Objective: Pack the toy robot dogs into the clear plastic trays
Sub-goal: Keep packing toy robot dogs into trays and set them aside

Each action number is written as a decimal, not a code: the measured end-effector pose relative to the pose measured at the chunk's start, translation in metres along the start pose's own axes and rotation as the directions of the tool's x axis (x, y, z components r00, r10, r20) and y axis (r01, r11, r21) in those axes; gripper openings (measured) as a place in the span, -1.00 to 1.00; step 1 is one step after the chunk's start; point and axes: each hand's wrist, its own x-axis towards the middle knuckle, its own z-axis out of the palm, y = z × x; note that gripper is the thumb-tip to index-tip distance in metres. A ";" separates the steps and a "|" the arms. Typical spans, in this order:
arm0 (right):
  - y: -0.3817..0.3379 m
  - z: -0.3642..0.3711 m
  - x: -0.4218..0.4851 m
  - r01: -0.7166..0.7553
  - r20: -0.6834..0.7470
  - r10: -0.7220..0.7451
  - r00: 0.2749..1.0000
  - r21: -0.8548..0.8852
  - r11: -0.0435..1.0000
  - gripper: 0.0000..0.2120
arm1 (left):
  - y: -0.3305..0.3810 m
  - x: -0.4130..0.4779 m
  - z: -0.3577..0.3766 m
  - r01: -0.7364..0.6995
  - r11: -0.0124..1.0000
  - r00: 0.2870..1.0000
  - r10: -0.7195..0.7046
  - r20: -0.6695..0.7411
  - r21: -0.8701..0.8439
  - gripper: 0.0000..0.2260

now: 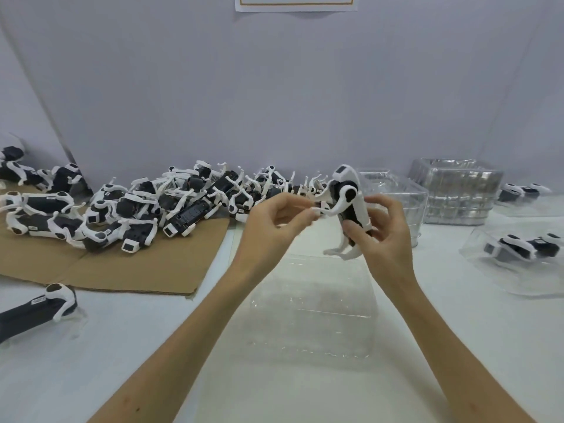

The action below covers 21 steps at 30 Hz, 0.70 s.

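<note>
My right hand (pixel 383 230) grips a black-and-white toy robot dog (pixel 349 199) by its body, holding it upright in the air with its head up. My left hand (pixel 279 216) pinches one of the dog's white front legs. Below both hands an empty clear plastic tray (pixel 311 303) lies on the white table. A pile of several loose toy dogs (pixel 171 206) covers the brown cardboard sheet (pixel 146 270) at the left.
A stack of clear trays (pixel 457 190) stands at the back right, with another clear tray (pixel 393 193) behind my right hand. Packed dogs in trays (pixel 525 248) lie at the far right. One loose dog (pixel 39 309) lies near the left edge.
</note>
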 end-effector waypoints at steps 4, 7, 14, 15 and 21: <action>-0.004 -0.006 0.003 -0.037 0.055 0.035 0.998 0.034 0.999 -0.76 | -0.042 -0.032 -0.033 0.110 0.972 0.993 -0.115 0.012 0.206 -0.70; -0.007 -0.007 0.004 -0.094 0.182 0.091 0.979 0.009 0.996 -0.69 | -0.066 -0.048 -0.037 0.319 0.938 0.933 -0.336 0.130 0.135 -0.57; -0.004 -0.001 -0.002 -0.018 0.401 0.102 0.910 -0.209 0.978 -0.71 | -0.074 -0.044 -0.024 0.415 0.910 0.909 -0.414 0.043 -0.003 -0.65; -0.005 -0.001 -0.003 -0.023 0.419 0.121 0.900 -0.230 0.973 -0.71 | -0.075 -0.045 -0.026 0.419 0.908 0.908 -0.419 0.027 0.002 -0.68; -0.002 0.002 -0.010 0.015 0.506 0.212 0.836 -0.407 0.914 -0.73 | -0.079 -0.044 -0.027 0.345 0.938 0.937 -0.346 0.038 0.031 -0.69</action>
